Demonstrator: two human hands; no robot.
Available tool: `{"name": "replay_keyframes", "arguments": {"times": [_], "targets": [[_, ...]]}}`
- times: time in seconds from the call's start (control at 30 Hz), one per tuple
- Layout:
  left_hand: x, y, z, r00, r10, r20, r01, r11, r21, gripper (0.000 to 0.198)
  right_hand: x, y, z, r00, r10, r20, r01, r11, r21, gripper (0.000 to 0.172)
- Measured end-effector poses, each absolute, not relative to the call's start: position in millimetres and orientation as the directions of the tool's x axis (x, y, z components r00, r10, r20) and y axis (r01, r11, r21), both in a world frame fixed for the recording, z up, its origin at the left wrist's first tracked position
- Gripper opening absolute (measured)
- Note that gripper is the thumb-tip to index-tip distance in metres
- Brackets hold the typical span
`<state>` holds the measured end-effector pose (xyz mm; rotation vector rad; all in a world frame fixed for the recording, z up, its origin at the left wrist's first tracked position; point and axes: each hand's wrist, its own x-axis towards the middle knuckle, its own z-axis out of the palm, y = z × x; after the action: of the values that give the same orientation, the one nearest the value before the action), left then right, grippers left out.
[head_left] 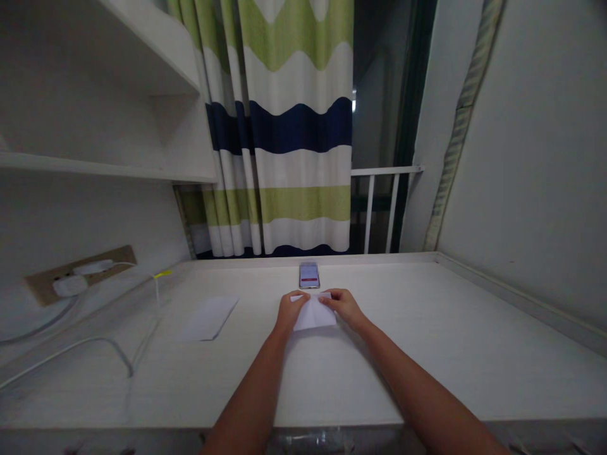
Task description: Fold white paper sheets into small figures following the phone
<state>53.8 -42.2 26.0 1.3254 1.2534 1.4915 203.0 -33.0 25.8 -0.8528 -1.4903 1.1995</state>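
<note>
A small white sheet of paper (313, 315), partly folded, lies on the pale wooden desk (427, 354) in front of me. My left hand (287, 312) pinches its upper left corner with closed fingers. My right hand (345, 306) presses and pinches the upper right edge. Both hands meet over the paper's top. Just beyond the paper a phone (309, 275) lies flat with its screen lit.
A second white sheet (210, 318) lies to the left. White cables (95, 344) run across the desk from a wall socket strip (78, 273) with a plugged charger. Shelves hang at the upper left. A striped curtain (289, 139) and a white railing (384, 189) stand behind the desk.
</note>
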Motion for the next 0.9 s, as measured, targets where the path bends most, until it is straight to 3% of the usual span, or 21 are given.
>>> {"name": "replay_keyframes", "arguments": {"times": [0.4, 0.63, 0.73, 0.9], "targets": [[52, -39, 21, -0.218, 0.93, 0.297, 0.142, -0.271, 0.952, 0.017, 200, -31, 22, -0.201, 0.942, 0.27, -0.019, 0.271, -0.962, 0.03], [52, -38, 22, -0.246, 0.928, 0.279, 0.13, -0.254, 0.959, 0.016, 200, -29, 19, -0.192, 0.918, 0.346, 0.048, 0.361, -0.931, 0.032], [51, -37, 21, -0.249, 0.932, 0.264, 0.107, -0.244, 0.964, 0.016, 199, -32, 22, -0.149, 0.89, 0.432, 0.155, 0.452, -0.878, 0.03], [50, -35, 19, -0.249, 0.938, 0.24, 0.066, -0.23, 0.971, 0.016, 194, -44, 29, -0.179, 0.76, 0.625, 0.335, 0.645, -0.687, 0.021]]}}
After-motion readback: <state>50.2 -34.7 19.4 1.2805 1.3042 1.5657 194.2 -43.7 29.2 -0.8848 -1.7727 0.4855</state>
